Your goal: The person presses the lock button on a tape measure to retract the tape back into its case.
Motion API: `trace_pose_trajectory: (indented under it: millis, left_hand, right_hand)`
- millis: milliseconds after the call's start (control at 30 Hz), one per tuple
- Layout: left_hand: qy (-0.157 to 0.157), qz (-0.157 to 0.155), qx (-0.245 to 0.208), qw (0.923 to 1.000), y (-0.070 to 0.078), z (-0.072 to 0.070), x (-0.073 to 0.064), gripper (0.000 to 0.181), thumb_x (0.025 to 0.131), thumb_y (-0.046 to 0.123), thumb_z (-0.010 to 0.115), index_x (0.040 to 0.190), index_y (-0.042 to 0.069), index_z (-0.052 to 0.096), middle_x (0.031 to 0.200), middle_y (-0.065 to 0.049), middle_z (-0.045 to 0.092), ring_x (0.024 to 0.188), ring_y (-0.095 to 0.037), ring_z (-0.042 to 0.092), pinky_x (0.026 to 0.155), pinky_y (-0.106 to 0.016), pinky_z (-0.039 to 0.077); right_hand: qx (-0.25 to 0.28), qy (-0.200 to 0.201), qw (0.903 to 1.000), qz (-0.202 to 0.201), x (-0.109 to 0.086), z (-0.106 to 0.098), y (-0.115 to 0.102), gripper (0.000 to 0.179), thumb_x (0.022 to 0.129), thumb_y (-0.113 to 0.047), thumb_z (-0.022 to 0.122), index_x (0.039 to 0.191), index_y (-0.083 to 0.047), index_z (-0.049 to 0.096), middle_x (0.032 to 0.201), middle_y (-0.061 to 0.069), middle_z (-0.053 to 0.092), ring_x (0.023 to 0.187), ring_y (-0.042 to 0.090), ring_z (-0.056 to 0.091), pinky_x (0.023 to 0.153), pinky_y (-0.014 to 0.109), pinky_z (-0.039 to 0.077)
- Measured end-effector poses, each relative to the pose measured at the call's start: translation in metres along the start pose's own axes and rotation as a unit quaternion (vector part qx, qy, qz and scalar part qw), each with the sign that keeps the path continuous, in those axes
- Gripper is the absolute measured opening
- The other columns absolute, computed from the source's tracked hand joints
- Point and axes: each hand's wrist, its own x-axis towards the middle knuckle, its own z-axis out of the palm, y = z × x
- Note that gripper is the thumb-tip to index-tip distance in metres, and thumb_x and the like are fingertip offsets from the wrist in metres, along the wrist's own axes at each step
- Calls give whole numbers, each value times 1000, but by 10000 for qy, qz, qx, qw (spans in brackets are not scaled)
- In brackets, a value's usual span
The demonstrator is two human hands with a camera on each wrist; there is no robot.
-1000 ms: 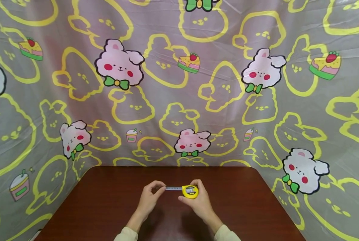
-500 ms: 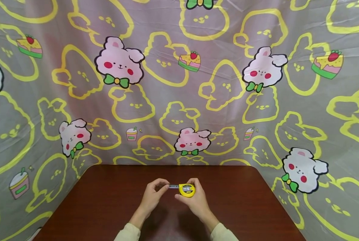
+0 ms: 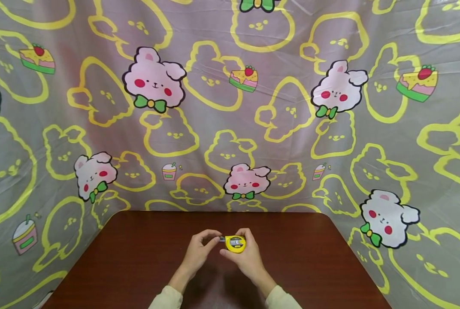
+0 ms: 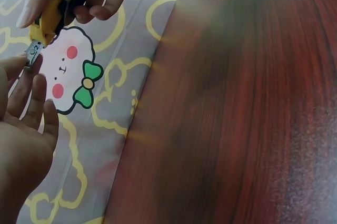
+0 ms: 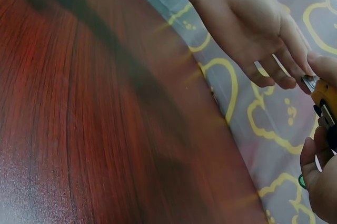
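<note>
A yellow tape measure (image 3: 235, 243) with a dark and grey label is held above the table by my right hand (image 3: 247, 255), thumb below and fingers over its far side. From its left side sticks a short length of metal blade (image 4: 35, 50). My left hand (image 3: 197, 253) pinches the blade's end between thumb and index finger, close to the case. In the left wrist view the other fingers of that hand spread loosely below the blade. The right wrist view shows the case (image 5: 326, 100) only partly, at its right edge.
The dark red-brown wooden table (image 3: 145, 257) lies under both hands, with their shadows on it. Behind and at both sides hangs a grey curtain (image 3: 210, 150) printed with yellow outlines and white rabbit heads, close along the table's edges.
The visible blade has grown shorter as the hands came closer together. My left hand moved a little right, and my right hand with the tape measure moved left.
</note>
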Motion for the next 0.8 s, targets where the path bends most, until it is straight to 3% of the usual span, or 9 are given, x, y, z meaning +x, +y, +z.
trace_pose_trajectory:
  millis: [167,400,633,800]
  left_hand:
    - [-34,-1,-96,9999,1,2,1,18,100,15,71,111,2,73,109,-18,71,98,-22,65,88,-30,50]
    - [48,-88,-39,9999,1,4,1,13,98,13,73,109,5,75,102,-3,72,96,-18,65,85,-28,49]
    - [14,-134,74,9999,5,7,2,15,99,3,69,112,-3,73,105,-9,73,97,-21,65,85,-29,50]
    - [-44,-106,-44,9999,5,3,2,16,99,11,71,113,6,75,108,-4,73,101,-19,66,88,-29,50]
  right_hand:
    - [-103,66,9999,-52,2,4,0,64,73,-11,95,118,-4,49,105,7,58,89,20,61,72,28,52]
    - [-227,60,9997,-55,1,7,-1,65,73,-15,96,117,-4,49,105,6,58,90,18,60,73,28,52]
    - [-164,-15,9998,-85,0,6,-4,66,73,-25,97,117,-8,50,107,5,58,93,21,61,76,30,53]
    - [-205,-1,9997,-142,1,5,-5,66,73,-25,97,117,-6,50,106,5,59,93,20,61,77,30,52]
